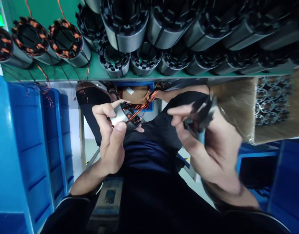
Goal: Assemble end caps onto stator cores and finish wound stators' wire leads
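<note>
My left hand (110,136) is wrapped round a motor stator (120,114), a silvery metal ring with black insulation at its end. Copper wires (142,105) run from the stator's open end up and to the right, above my lap. My right hand (212,146) is held apart from the stator, on the right, with its fingers closed round a dark tool with a light-blue handle (200,135). Motion blurs the tool's dark end, so I cannot make out its exact kind.
Across the top, a green bench (73,74) bears rows of bare stators (126,37) and several copper-wound ones (71,45). Blue bins (30,146) stand at left. A cardboard box (233,104) with metal rings (267,105) is at right. A blue crate (151,86) lies below the bench.
</note>
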`<state>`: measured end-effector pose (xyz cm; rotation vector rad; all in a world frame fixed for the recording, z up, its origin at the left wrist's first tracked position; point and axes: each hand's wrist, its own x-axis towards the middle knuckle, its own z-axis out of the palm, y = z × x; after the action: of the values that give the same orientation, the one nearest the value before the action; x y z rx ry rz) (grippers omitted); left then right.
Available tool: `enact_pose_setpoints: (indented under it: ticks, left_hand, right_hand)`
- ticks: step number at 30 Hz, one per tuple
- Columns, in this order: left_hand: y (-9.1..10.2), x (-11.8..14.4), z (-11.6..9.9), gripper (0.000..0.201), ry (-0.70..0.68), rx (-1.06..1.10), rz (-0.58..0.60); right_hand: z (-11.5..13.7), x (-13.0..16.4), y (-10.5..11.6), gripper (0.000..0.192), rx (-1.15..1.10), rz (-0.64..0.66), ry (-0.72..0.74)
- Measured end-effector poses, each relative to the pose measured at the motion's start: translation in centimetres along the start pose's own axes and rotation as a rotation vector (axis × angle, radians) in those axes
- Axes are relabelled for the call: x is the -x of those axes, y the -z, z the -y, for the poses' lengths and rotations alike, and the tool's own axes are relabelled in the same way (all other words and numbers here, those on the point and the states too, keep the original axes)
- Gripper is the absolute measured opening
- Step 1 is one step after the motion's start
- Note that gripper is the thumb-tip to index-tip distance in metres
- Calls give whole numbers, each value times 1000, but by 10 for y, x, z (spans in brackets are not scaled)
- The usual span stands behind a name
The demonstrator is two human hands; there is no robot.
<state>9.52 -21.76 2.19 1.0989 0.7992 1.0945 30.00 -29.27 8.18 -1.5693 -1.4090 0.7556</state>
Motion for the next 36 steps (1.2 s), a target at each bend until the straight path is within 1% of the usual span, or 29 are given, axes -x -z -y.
enact_pose_setpoints:
  ticks: [2, 4, 7, 11, 16, 20, 24, 27, 29, 31, 32, 34, 36]
  left_hand:
    - [3, -2, 4, 29, -94, -61, -4]
    - [2, -3, 5, 29, -138, -103, -31]
    - [-3, -1, 1, 27, -134, -159, -66]
    - [-5, 1, -3, 30, -154, -281, -46]
    - [3, 1, 2, 27, -300, -455, -3]
    - [6, 0, 6, 25, -364, -498, 33]
    - [10, 0, 5, 26, -382, -546, 75]
    - [12, 1, 3, 23, -362, -596, 84]
    - [14, 3, 2, 24, -368, -640, 93]
    - [19, 6, 6, 25, -359, -698, 105]
    - [22, 7, 11, 25, -332, -723, 113]
    - [32, 7, 27, 25, -241, -760, 116]
    - [44, 5, 53, 31, -119, -783, 89]
  right_hand:
    - [2, 6, 7, 49, 39, 124, 24]
    - [2, 9, 7, 62, 39, 237, 3]
    - [-2, 8, 2, 65, 58, 297, -31]
    - [-7, 7, -3, 65, 70, 327, -27]
    - [-9, 8, -3, 66, 29, 349, -15]
    - [-5, 7, -2, 63, 36, 356, -19]
    - [-2, 8, -3, 61, 93, 352, -21]
    - [-5, 11, -6, 53, 138, 285, 0]
    - [-12, 14, -12, 46, 133, 234, 19]
    - [-26, 15, -22, 44, 89, 235, 14]
    - [-35, 13, -28, 45, 59, 251, -6]
    - [-57, 7, -44, 45, -1, 284, -88]
    - [-84, -2, -63, 45, -48, 335, -206]
